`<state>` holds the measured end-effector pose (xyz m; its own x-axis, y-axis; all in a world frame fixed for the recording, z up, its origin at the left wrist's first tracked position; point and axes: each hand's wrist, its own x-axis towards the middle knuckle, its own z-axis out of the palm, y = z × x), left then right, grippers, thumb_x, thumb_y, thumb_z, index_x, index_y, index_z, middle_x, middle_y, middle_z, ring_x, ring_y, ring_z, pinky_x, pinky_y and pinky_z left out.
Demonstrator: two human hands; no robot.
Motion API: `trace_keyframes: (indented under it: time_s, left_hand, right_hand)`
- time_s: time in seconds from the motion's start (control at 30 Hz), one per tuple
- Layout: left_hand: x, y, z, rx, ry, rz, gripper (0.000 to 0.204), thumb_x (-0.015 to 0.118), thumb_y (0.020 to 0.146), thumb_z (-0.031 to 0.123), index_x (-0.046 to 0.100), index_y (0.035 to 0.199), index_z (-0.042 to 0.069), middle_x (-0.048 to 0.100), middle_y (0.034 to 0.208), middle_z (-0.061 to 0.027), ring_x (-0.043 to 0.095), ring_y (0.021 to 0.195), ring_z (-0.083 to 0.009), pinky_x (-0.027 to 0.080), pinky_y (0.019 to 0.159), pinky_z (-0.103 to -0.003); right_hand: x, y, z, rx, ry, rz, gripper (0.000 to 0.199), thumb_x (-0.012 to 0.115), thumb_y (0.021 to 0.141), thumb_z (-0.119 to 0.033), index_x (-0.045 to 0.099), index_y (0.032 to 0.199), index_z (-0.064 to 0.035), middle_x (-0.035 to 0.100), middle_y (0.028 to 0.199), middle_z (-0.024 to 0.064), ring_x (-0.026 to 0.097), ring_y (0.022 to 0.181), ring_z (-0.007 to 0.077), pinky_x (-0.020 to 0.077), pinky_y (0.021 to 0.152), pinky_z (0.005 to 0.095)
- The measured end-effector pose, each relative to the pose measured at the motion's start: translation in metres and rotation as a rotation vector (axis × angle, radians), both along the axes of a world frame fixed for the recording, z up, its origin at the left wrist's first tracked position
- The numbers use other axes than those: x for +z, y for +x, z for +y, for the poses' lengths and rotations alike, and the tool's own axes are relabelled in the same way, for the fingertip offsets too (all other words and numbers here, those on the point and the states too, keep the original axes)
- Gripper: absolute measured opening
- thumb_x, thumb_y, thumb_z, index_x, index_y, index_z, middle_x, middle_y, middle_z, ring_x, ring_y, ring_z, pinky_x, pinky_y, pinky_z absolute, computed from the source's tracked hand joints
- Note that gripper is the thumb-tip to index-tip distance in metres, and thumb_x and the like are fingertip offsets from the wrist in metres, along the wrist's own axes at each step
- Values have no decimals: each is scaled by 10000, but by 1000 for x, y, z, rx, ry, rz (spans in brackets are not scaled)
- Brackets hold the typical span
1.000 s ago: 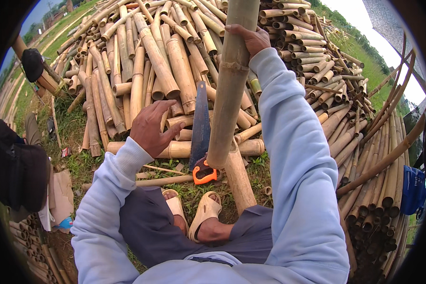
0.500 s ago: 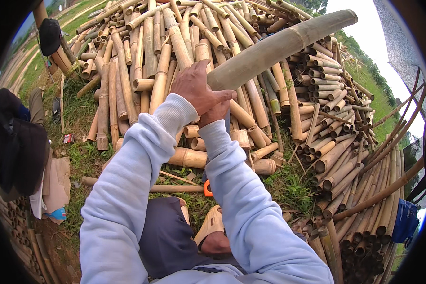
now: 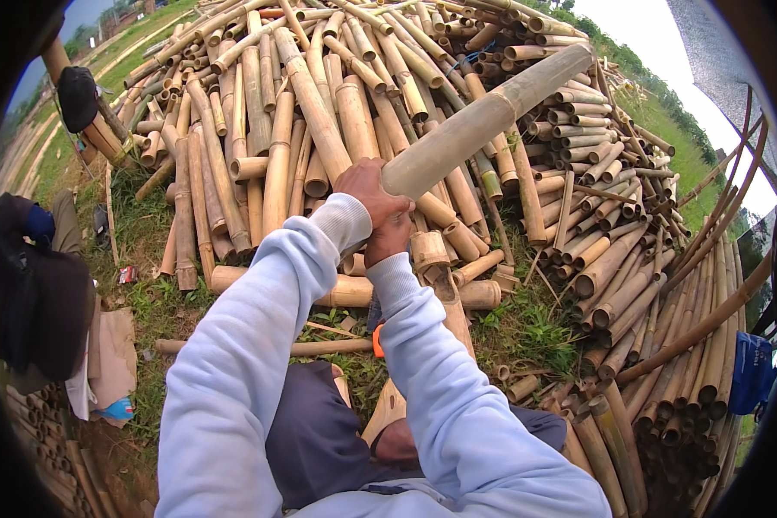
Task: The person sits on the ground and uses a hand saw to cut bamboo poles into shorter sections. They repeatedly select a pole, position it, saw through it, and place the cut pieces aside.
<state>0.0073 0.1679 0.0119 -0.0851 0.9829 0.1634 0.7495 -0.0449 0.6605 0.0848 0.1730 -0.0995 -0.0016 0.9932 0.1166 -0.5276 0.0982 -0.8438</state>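
A thick grey-green bamboo pole (image 3: 483, 125) slants up and away to the right, over the heap. My left hand (image 3: 367, 197) is closed around its near end. Just below and against it, my right hand (image 3: 390, 235) is closed too, at the same end; part of its grip is hidden behind the left hand and sleeve. Beyond the right wrist stands a short bamboo piece (image 3: 429, 250). Close to the right forearm, a bamboo length with an opened side (image 3: 451, 311) leans on the ground. An orange part (image 3: 378, 341) of some tool shows between the forearms.
A large heap of cut bamboo (image 3: 276, 112) spreads ahead, with stacked bamboo (image 3: 613, 259) on the right. One bamboo log (image 3: 350, 292) lies crosswise before my feet, a thinner pole (image 3: 319, 347) nearer. Cardboard (image 3: 114, 358) and dark cloth (image 3: 39, 293) are at left, a blue bag (image 3: 753, 375) at right.
Both hands have lowered slightly with the bamboo pole, whose far end now sits lower and farther left. The view has shifted somewhat, and the opened bamboo length has come into sight by the right forearm.
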Motion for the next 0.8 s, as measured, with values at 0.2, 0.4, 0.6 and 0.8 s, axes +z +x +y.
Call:
trace_keyframes:
  time_s: [0.2,0.4,0.6,0.8]
  left_hand:
    - [26,-20,21,7,214,-228,739,907,663,398,691,1246,-1,732,1164,-210,718,1075,-320,546,983,-378]
    - [72,-20,51,-29,445,-661,792,931,683,396,640,1258,-65,703,1232,-220,705,1109,-319,548,989,-373]
    - [145,-41,14,-401,319,-576,795,894,751,502,655,1180,-122,725,985,-177,695,849,-209,561,730,-336]
    - [62,-38,1,-228,428,-475,948,936,670,457,562,1379,-50,593,1399,-266,583,1306,-362,438,1143,-396]
  right_hand:
    - [47,-9,43,43,130,-111,458,766,882,-150,589,1275,4,695,1177,139,675,1049,221,560,888,372]
    - [149,9,76,110,466,-304,560,832,803,-144,582,1256,68,706,1181,173,709,1019,238,586,869,338]
    - [230,70,52,-28,616,-899,584,883,760,-299,665,1155,72,740,1006,134,720,838,189,592,765,326]
    - [180,130,25,-75,744,-1300,595,873,682,-232,636,1176,0,733,1016,172,724,909,263,563,818,394]
